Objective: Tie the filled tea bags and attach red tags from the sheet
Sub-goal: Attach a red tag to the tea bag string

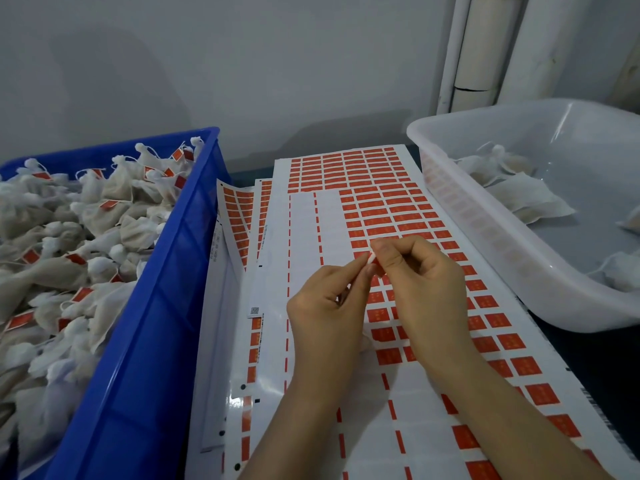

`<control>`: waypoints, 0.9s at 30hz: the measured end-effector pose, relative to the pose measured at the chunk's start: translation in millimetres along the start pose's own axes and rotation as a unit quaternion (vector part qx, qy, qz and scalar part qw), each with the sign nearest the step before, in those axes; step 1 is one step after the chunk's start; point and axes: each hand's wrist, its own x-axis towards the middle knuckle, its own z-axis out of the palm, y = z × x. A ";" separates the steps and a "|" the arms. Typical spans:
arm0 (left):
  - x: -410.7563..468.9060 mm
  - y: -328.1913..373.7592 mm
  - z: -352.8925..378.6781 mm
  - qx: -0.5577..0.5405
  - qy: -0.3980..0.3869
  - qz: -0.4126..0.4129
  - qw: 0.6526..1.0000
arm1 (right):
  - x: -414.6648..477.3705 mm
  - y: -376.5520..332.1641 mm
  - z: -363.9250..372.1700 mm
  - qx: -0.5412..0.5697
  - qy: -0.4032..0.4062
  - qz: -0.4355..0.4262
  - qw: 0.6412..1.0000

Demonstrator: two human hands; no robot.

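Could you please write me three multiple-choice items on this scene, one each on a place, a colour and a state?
1. Where is the blue crate?
A. left of the tag sheet
B. right of it
C. on top of it

2. What colour are the tags on the sheet?
A. green
B. red
C. yellow

3. What are the hands doing?
A. resting flat
B. lifting the white tub
C. pinching a small tag between them

Answers: 1 A, the crate fills the left side. 2 B, rows of red rectangles. 3 C, left hand and right hand meet fingertip to fingertip.

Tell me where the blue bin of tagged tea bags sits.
In the head view the blue bin sits at the left, its right wall alongside the sheet of red tags, across that sheet from the white tub.
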 end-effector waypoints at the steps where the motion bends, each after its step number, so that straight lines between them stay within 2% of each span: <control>1: 0.0 -0.2 0.6 0.003 -0.003 -0.003 1.000 | -0.7 -1.0 -0.3 -0.005 -0.004 -0.009 1.000; 5: 0.4 -0.5 -0.7 -0.001 0.000 -0.023 1.000 | -0.5 -3.2 -1.8 -0.032 -0.021 -0.054 0.998; 10: 6.4 3.0 -7.6 -0.098 0.014 -0.155 0.983 | 5.6 -1.4 -2.6 -0.014 -0.040 -0.022 0.999; 15: 13.9 4.2 -13.3 -0.173 0.023 -0.271 0.946 | 6.3 2.1 -1.7 -0.002 -0.080 0.019 0.997; 27: 14.6 4.5 -13.6 -0.204 0.000 -0.292 0.934 | 5.7 2.7 -1.3 0.022 -0.088 0.021 0.996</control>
